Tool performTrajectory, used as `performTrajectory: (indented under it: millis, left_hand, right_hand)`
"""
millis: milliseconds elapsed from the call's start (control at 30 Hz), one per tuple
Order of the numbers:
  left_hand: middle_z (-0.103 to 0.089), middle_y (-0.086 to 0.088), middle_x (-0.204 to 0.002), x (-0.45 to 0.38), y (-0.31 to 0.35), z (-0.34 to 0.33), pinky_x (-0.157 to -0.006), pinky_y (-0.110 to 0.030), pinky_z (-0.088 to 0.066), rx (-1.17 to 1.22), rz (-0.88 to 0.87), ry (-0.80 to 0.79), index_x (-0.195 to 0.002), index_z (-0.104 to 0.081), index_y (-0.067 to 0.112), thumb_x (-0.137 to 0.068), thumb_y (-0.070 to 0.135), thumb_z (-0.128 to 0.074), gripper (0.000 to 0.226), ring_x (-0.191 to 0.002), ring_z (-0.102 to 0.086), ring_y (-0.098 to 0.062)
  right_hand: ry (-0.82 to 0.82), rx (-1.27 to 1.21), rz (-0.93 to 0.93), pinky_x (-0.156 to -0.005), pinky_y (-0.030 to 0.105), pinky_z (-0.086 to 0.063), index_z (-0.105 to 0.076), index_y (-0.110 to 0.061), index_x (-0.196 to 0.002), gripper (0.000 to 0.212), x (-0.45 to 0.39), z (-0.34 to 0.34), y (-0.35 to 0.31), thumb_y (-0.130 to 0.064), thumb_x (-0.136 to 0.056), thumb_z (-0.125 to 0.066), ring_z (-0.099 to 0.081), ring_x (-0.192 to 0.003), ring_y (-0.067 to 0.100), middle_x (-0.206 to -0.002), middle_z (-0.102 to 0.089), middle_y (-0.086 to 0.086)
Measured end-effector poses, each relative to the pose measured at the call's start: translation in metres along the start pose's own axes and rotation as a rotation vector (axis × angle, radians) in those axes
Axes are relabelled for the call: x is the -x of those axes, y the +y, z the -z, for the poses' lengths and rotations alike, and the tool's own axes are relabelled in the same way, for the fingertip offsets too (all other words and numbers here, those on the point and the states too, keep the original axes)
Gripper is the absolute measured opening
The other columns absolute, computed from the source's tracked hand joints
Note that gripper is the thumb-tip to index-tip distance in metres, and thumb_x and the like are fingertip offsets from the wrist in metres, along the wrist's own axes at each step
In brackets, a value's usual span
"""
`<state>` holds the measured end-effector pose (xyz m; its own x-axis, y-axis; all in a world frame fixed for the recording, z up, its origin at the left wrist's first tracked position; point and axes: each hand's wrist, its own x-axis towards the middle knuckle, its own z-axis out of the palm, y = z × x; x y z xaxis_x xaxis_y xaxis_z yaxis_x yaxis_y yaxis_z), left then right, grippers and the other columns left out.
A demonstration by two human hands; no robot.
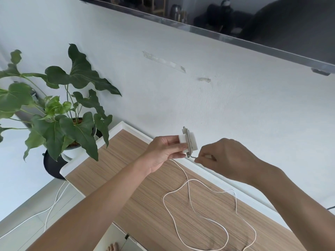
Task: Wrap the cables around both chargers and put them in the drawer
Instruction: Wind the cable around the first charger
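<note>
My left hand (164,151) grips a white square charger (188,141) above the far edge of the wooden cabinet top (137,187). A few turns of cable lie around the charger's fold-out prongs. My right hand (224,158) pinches the thin white cable (196,158) just right of the charger. The remaining cable (188,194) trails down from the charger and lies in loose loops on the wood. Only one charger shows. No drawer front is clearly in view.
A potted plant (59,113) with large green leaves stands left of the cabinet. A wall-mounted TV (272,24) hangs overhead at top right. Other white cables (52,205) run across the floor at lower left. A bare foot (113,248) shows at the bottom edge.
</note>
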<state>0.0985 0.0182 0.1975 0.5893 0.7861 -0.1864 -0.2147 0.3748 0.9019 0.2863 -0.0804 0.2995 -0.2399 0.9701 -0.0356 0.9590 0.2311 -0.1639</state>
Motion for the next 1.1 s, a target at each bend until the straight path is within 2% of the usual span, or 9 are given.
performTrajectory:
  millis: [100,233,333,500,633,700,900,1100]
  left_hand:
    - [-0.077,-0.015,-0.109,0.002,0.001,-0.002,-0.084,-0.034,-0.063,-0.015,0.003,-0.007,-0.119,-0.071,-0.003,-0.089,0.0,-0.072,0.03,-0.097,-0.075,-0.025]
    - [-0.073,-0.024,-0.118,0.004,0.003,-0.003,-0.087,-0.034,-0.062,-0.066,-0.017,-0.008,-0.121,-0.069,-0.007,-0.088,-0.002,-0.074,0.034,-0.101,-0.074,-0.029]
    - [-0.075,-0.021,-0.116,0.006,0.002,-0.004,-0.089,-0.034,-0.062,-0.107,-0.031,0.004,-0.12,-0.071,-0.002,-0.087,-0.001,-0.075,0.033,-0.1,-0.075,-0.026]
    - [-0.079,-0.015,-0.109,0.007,-0.001,-0.002,-0.091,-0.035,-0.061,-0.113,-0.045,0.028,-0.116,-0.075,0.008,-0.084,0.002,-0.079,0.033,-0.098,-0.076,-0.024]
    - [-0.079,-0.012,-0.103,0.008,0.0,-0.001,-0.084,-0.029,-0.06,-0.14,-0.079,0.053,-0.119,-0.074,0.005,-0.083,0.001,-0.08,0.037,-0.089,-0.075,-0.016]
    - [-0.079,-0.013,-0.102,0.01,0.0,-0.001,-0.081,-0.027,-0.059,-0.141,-0.092,0.063,-0.119,-0.074,0.005,-0.082,0.001,-0.081,0.038,-0.089,-0.074,-0.016]
    - [-0.081,-0.005,-0.095,0.01,0.002,-0.009,-0.078,-0.024,-0.059,-0.133,-0.137,0.064,-0.107,-0.079,0.016,-0.081,0.001,-0.081,0.03,-0.084,-0.074,-0.012]
    - [-0.081,-0.007,-0.097,0.008,0.002,-0.009,-0.094,-0.034,-0.058,-0.187,-0.165,0.079,-0.103,-0.081,0.021,-0.078,0.005,-0.085,0.03,-0.088,-0.074,-0.012]
  right_hand:
    - [0.07,-0.087,-0.076,-0.052,0.021,-0.032,-0.068,-0.029,-0.08,0.022,-0.002,0.001,0.003,-0.045,-0.095,-0.065,-0.046,-0.048,0.007,-0.05,-0.051,-0.013]
    - [0.126,-0.372,-0.212,-0.057,0.02,-0.048,-0.066,-0.027,-0.075,0.019,-0.005,-0.006,0.01,-0.036,-0.089,-0.075,-0.065,-0.056,0.005,-0.062,-0.069,-0.009]
    - [0.173,-0.654,-0.275,-0.061,0.03,-0.061,-0.07,-0.016,-0.08,0.014,-0.008,-0.012,0.011,-0.022,-0.087,-0.08,-0.073,-0.064,0.017,-0.07,-0.074,0.0]
    - [0.279,-0.905,-0.326,-0.068,0.031,-0.062,-0.071,-0.011,-0.082,0.01,-0.011,-0.027,0.008,-0.012,-0.09,-0.077,-0.073,-0.078,0.025,-0.081,-0.075,0.009]
    - [0.326,-1.066,-0.443,-0.068,0.032,-0.06,-0.068,-0.009,-0.093,0.005,-0.013,-0.033,0.004,-0.009,-0.093,-0.073,-0.076,-0.073,0.02,-0.077,-0.078,0.008]
    - [0.321,-1.047,-0.469,-0.07,0.035,-0.061,-0.069,-0.009,-0.093,0.002,-0.014,-0.033,0.004,-0.009,-0.095,-0.071,-0.074,-0.069,0.018,-0.075,-0.078,0.006]
    - [0.251,-0.839,-0.503,-0.08,0.046,-0.062,-0.074,-0.016,-0.081,0.01,-0.014,-0.028,0.005,-0.019,-0.089,-0.069,-0.072,-0.064,0.011,-0.07,-0.077,0.0]
    - [0.176,-0.756,-0.461,-0.079,0.045,-0.061,-0.074,-0.016,-0.077,0.012,-0.016,-0.018,0.006,-0.013,-0.087,-0.069,-0.071,-0.063,0.011,-0.068,-0.076,0.0]
